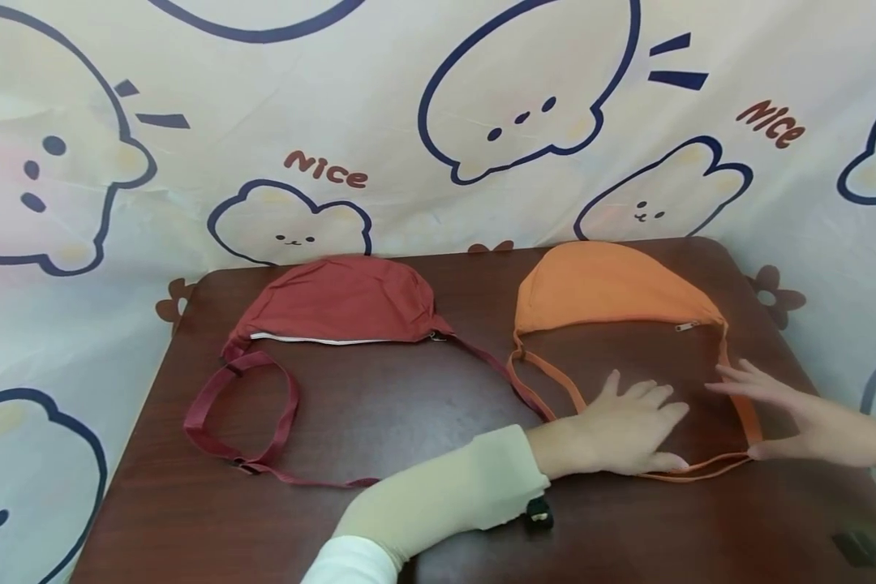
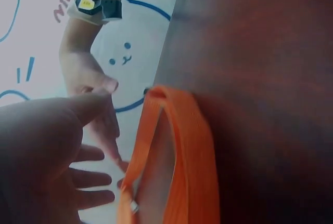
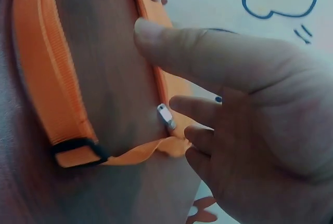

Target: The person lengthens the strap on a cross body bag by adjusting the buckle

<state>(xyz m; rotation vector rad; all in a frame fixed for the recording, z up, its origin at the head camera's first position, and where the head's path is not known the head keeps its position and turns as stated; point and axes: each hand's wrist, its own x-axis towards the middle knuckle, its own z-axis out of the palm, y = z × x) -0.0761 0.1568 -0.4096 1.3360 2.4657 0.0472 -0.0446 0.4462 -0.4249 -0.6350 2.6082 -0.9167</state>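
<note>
An orange waist bag [image 1: 613, 284] lies flat at the far right of the table, its strap [image 1: 746, 418] looped towards the front. My left hand [image 1: 620, 426] reaches over that loop with fingers spread and holds nothing. To its right, my right hand [image 1: 810, 422] is beside the strap, thumb and fingers apart; whether it touches the strap I cannot tell. A metal zipper pull [image 3: 165, 116] and a black strap slider [image 3: 78, 154] show in the right wrist view. On the left lies a red waist bag [image 1: 343, 300] with a white zipper line.
The red bag's strap [image 1: 204, 414] makes a loop on the left, and its other end runs towards my left forearm. A brown table [image 1: 190, 519] carries everything. Behind it hangs a pale cloth [image 1: 409, 211] with cartoon bears.
</note>
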